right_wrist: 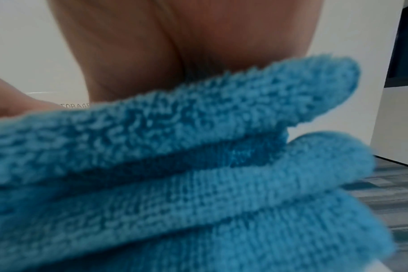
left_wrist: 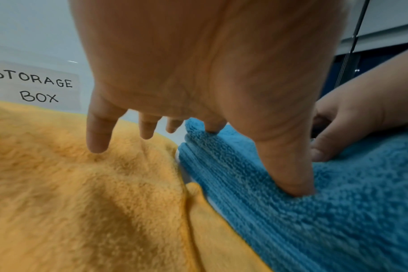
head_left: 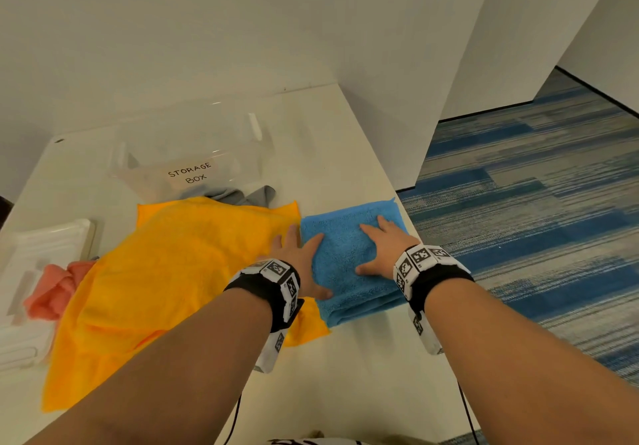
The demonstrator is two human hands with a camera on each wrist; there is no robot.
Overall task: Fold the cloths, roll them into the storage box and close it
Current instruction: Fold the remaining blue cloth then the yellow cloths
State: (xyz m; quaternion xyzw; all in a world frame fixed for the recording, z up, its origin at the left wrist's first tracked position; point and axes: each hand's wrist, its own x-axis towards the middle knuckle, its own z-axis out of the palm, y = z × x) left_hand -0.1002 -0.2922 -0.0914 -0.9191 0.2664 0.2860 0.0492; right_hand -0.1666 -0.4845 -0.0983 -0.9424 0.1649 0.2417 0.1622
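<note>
Your folded blue cloth (head_left: 349,258) lies at the desk's (head_left: 345,375) right edge — bare desk shows nearer you. Your left hand (head_left: 299,258) and right hand (head_left: 383,249) press flat on it, fingers straight and spread. Behind the spread yellow cloth (head_left: 173,278), the clear storage box (head_left: 193,154) reads "STORAGE BOX".

Left hand (left_wrist: 198,73) thumb presses blue cloth (left_wrist: 326,211); orange cloth (left_wrist: 82,202) beside.

Both arms reach forward, left hand (head_left: 300,258) and right hand (head_left: 383,250) flat, fingers (left_wrist: 98,136) spread.
</note>
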